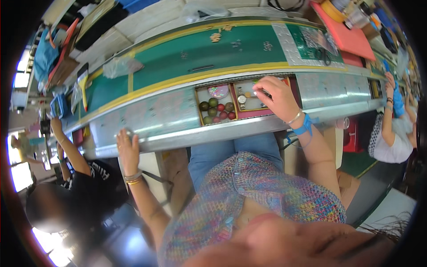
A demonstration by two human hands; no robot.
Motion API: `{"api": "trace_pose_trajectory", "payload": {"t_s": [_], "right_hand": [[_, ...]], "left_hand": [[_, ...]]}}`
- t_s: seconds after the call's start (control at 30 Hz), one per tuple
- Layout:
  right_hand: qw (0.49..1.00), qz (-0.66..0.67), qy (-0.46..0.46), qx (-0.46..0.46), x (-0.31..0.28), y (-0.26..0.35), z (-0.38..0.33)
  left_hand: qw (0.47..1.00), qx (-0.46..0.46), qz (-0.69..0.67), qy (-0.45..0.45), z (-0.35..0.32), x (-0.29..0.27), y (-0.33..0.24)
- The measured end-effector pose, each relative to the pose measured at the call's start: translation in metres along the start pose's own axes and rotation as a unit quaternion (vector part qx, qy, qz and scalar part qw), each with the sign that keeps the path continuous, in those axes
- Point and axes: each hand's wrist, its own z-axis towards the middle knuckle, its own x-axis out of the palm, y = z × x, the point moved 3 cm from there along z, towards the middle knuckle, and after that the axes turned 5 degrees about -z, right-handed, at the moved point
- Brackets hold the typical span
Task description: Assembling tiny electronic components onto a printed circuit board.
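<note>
A shallow box (235,103) with thin dividers sits in front of me on the metal line. Several green, brown and red balls (221,107) lie in its left compartment, below a round shiny pinkish piece (218,91). The compartment beside it holds a wristwatch (241,99) and other small pieces partly covered by my hand. My right hand (281,97), with a blue band at the wrist, hovers over the box's right side. Its fingers are pinched together, and what they hold is too small to name. My left hand (128,150) rests on the metal front edge, fingers stretched out.
Behind the box runs a green work surface (164,73) with small piles of parts (215,36) and a dark slim tool (201,68). Scissors (326,57) lie at far right. A plastic bag (122,66) is at left. Co-workers (393,129) sit on both sides.
</note>
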Motion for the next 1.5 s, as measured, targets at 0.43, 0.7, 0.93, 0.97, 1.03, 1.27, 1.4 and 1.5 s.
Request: {"api": "trace_pose_trajectory", "payload": {"t_s": [0.43,0.7,0.93,0.97,1.03,1.27,1.4,1.5], "right_hand": [[0.999,0.014,0.031,-0.007,0.077,-0.013,0.095],[0.998,-0.033,0.046,-0.025,0.089,-0.009,0.106],[0.999,-0.036,0.015,-0.024,0.073,-0.001,0.094],[0.999,-0.038,0.015,-0.017,0.063,0.001,0.089],[1.000,0.022,-0.002,-0.004,0.042,0.006,0.075],[0.998,-0.021,-0.004,0.067,-0.009,-0.008,-0.001],[0.994,-0.109,0.004,0.010,-0.012,-0.023,-0.026],[0.993,-0.118,0.010,0.012,-0.007,-0.031,-0.034]], "left_hand": [[0.962,0.236,-0.114,0.074,-0.037,-0.014,-0.158],[0.922,0.247,-0.298,-0.018,0.066,-0.019,-0.196],[0.908,0.303,-0.289,-0.010,0.119,0.009,-0.224],[0.914,0.302,-0.270,-0.005,0.122,0.013,-0.226],[0.919,0.302,-0.255,0.007,0.127,0.020,-0.228],[0.921,0.261,-0.290,-0.002,0.131,0.019,-0.218],[0.920,0.208,-0.333,0.022,0.110,0.002,-0.225],[0.902,0.172,-0.385,0.090,0.086,-0.004,-0.222]]}}
